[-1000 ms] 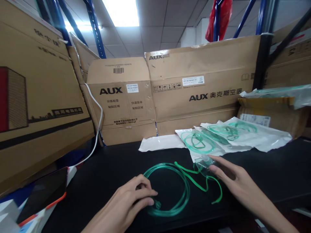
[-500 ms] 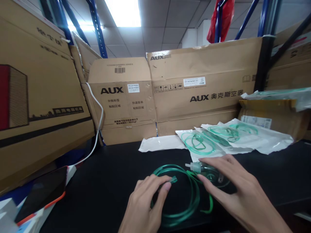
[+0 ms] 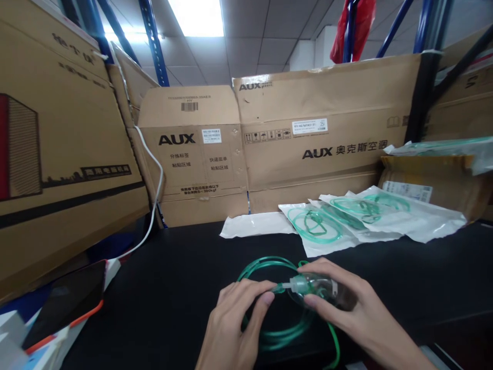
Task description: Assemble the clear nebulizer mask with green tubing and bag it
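Observation:
My left hand (image 3: 241, 313) pinches the end connector of the green oxygen tubing (image 3: 279, 289) between thumb and index finger. Opposite it, my right hand (image 3: 346, 303) is closed around a clear oxygen mask (image 3: 321, 287), whose pale nozzle (image 3: 287, 285) points left and meets the connector. Whether the nozzle sits inside the connector or only touches it I cannot tell. Coiled tubing (image 3: 285, 336) lies on the black table under both hands. A bright green strap (image 3: 334, 341) hangs down below my right hand. My right palm hides part of the mask.
Clear packets with green tubing (image 3: 318, 226) lie at the back right, beside a white packet (image 3: 258, 225). Cardboard boxes (image 3: 192, 154) wall off the back and left. A phone (image 3: 67, 300) and a white cable (image 3: 156, 190) are at the left. An open carton (image 3: 435, 180) stands far right.
My right hand has brought the mask down and left, so its nozzle now meets the tubing connector. My left hand keeps its pinch in nearly the same place.

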A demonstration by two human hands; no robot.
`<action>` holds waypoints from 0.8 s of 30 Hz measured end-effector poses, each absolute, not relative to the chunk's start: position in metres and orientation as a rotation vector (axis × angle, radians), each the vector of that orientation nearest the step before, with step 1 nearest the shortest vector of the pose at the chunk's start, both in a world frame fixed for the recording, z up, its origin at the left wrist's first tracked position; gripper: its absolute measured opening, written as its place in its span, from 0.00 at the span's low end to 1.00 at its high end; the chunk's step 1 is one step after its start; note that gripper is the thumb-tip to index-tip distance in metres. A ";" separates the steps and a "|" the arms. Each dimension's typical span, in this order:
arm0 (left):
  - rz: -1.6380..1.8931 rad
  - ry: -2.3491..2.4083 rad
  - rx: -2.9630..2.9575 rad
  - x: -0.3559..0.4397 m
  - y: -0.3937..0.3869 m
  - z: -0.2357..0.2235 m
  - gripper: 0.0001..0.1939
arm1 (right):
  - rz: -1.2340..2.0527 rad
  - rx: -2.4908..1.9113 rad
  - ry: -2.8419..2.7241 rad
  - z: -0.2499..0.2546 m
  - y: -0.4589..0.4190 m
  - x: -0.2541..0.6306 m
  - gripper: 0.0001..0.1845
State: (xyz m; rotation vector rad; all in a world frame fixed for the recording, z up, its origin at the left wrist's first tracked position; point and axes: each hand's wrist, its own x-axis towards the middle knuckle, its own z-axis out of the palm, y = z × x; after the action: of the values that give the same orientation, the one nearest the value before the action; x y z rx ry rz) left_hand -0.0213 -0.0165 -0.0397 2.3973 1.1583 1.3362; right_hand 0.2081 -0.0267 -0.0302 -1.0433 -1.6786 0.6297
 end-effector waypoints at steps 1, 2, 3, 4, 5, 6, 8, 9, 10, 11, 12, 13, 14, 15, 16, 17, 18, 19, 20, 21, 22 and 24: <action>1.347 1.148 2.380 -0.021 -0.017 -0.040 0.09 | 0.641 -1.045 -1.684 -0.030 -0.027 0.208 0.10; 1.352 1.138 2.368 -0.020 -0.017 -0.040 0.09 | 0.648 -1.047 -1.693 -0.031 -0.028 0.209 0.11; 1.357 1.132 2.361 -0.020 -0.017 -0.040 0.09 | 0.655 -1.047 -1.709 -0.031 -0.028 0.210 0.11; 1.359 1.130 2.361 -0.019 -0.017 -0.040 0.09 | 0.663 -1.049 -1.725 -0.031 -0.029 0.210 0.11; 1.363 1.132 2.365 -0.019 -0.018 -0.040 0.09 | 0.674 -1.053 -1.738 -0.031 -0.029 0.211 0.11; 1.368 1.136 2.374 -0.019 -0.018 -0.040 0.09 | 0.688 -1.058 -1.745 -0.031 -0.029 0.211 0.12; 1.367 1.130 2.418 -0.020 -0.018 -0.039 0.07 | 0.715 -1.060 -1.755 -0.032 -0.028 0.211 0.11; 1.366 1.120 2.446 -0.021 -0.018 -0.038 0.07 | 0.727 -1.056 -1.761 -0.031 -0.028 0.211 0.10; 1.369 1.106 2.475 -0.022 -0.018 -0.038 0.06 | 0.736 -1.051 -1.767 -0.031 -0.027 0.210 0.10; 1.373 1.088 2.502 -0.022 -0.017 -0.037 0.05 | 0.738 -1.051 -1.768 -0.031 -0.027 0.210 0.09; 1.379 1.071 2.526 -0.023 -0.017 -0.037 0.06 | 0.735 -1.058 -1.766 -0.031 -0.027 0.209 0.09; 1.383 1.058 2.543 -0.024 -0.017 -0.037 0.06 | 0.732 -1.070 -1.769 -0.031 -0.027 0.209 0.08; 1.389 1.045 2.557 -0.024 -0.017 -0.037 0.06 | 0.730 -1.086 -1.771 -0.031 -0.027 0.208 0.08; 1.388 1.032 2.570 -0.024 -0.017 -0.037 0.07 | 0.727 -1.099 -1.777 -0.030 -0.027 0.208 0.07; 1.383 1.021 2.578 -0.024 -0.017 -0.037 0.07 | 0.726 -1.106 -1.786 -0.030 -0.028 0.207 0.06; 1.380 1.014 2.580 -0.024 -0.017 -0.038 0.07 | 0.730 -1.104 -1.798 -0.030 -0.029 0.207 0.06; 1.376 1.010 2.577 -0.024 -0.016 -0.038 0.06 | 0.737 -1.096 -1.807 -0.030 -0.029 0.207 0.05; 1.371 1.008 2.572 -0.024 -0.016 -0.039 0.06 | 0.740 -1.088 -1.806 -0.030 -0.030 0.207 0.05; 1.366 1.009 2.564 -0.024 -0.017 -0.039 0.06 | 0.744 -1.080 -1.801 -0.030 -0.030 0.207 0.05; 1.360 1.009 2.555 -0.023 -0.017 -0.039 0.06 | 0.751 -1.070 -1.799 -0.030 -0.031 0.207 0.05; 1.355 1.008 2.546 -0.023 -0.017 -0.040 0.07 | 0.756 -1.061 -1.796 -0.031 -0.031 0.207 0.05; 1.335 1.004 2.524 -0.023 -0.018 -0.039 0.07 | 0.762 -1.048 -1.791 -0.031 -0.030 0.208 0.07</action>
State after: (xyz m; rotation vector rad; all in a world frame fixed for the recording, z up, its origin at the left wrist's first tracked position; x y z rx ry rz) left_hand -0.0233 -0.0176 -0.0395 2.5237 1.0036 1.3353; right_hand 0.2079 -0.0302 -0.0315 -1.0476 -1.7909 0.7623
